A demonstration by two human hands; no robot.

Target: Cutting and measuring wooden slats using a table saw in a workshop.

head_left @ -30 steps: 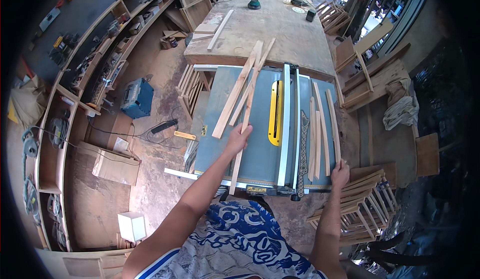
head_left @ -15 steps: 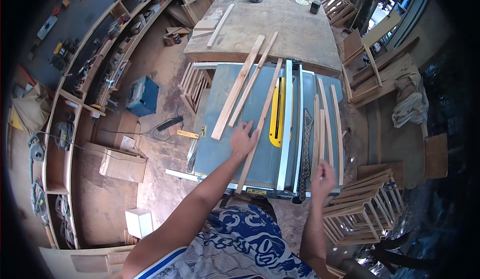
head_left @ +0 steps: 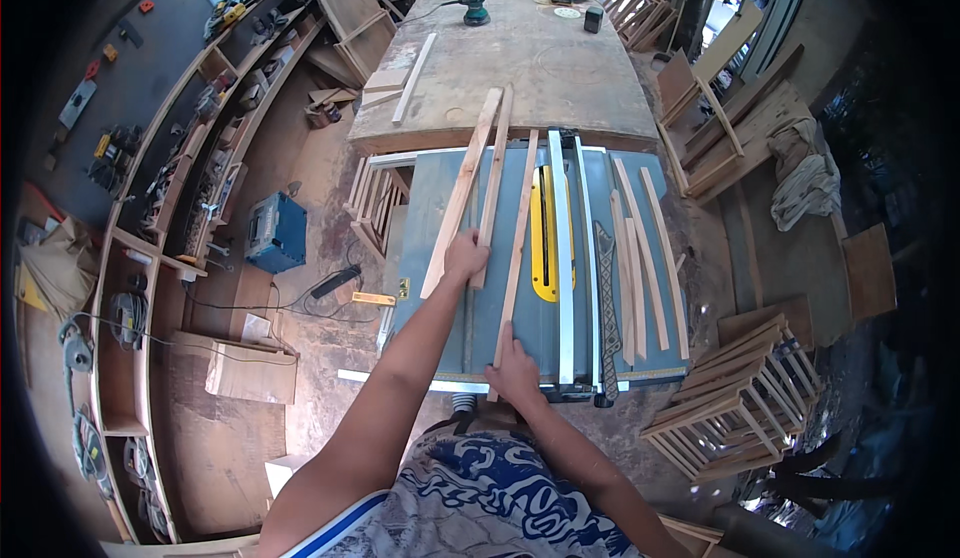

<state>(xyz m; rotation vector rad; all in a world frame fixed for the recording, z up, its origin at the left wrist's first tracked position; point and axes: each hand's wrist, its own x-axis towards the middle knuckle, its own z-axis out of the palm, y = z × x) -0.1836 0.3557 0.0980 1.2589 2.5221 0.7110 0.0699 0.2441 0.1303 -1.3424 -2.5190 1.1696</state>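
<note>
From where I stand, the yellow plate (head_left: 538, 248) marks the middle of the blue-grey saw table (head_left: 430, 258). Just left of it lies a long strip (head_left: 517, 248), the right hand's (head_left: 515, 363) fingers closed around its near end. Further left of the plate, the left hand (head_left: 466, 255) touches a second strip (head_left: 492, 198); whether those fingers grip it, I can't tell. Right of the plate, beyond the fence (head_left: 563, 258), lie more strips (head_left: 654, 273).

Strip (head_left: 522, 238) — partly behind right hand (head_left: 516, 367).
</note>
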